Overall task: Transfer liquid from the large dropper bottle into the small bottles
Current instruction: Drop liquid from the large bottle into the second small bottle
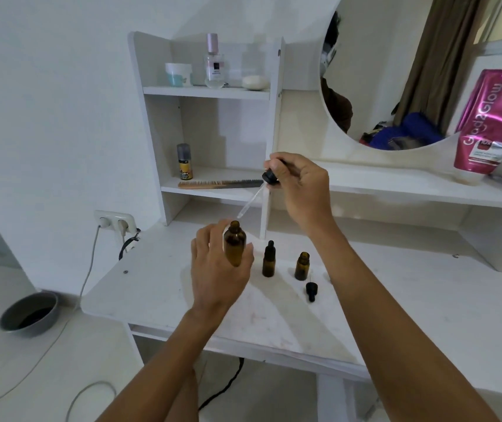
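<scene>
Left hand (219, 269) is wrapped round the large amber glass bottle (235, 246), with the fingers behind it and the thumb on the side facing the right hand. The bottle is pretty much upright, long axis vertical, open mouth pointing up. Can't tell if its base sits on the white bench (411, 300) or is lifted a bit, since the hand hides that.

Right hand (301, 190) is higher and further back, its curled fingers and thumb pinching the top end of the clear glass dropper with a black cap (256, 194). The dropper's long axis runs on a slant: the cap is up at the right hand and the thin tip points down toward the left hand. The tip hangs just above the bottle's mouth, not inside it.

Just beside the left hand's thumb, between the two forearms, a small amber bottle with a black dropper top (269, 260) stands upright. Next over, closer to the right forearm, is a second small amber bottle with no cap (302, 266), also upright, mouth up. Just in front of that one, a loose black dropper cap (310, 291) lies on its side on the bench.

Beyond the right hand's fingertips, a wooden-handled comb (219, 184) lies flat on a white shelf (207, 191).
</scene>
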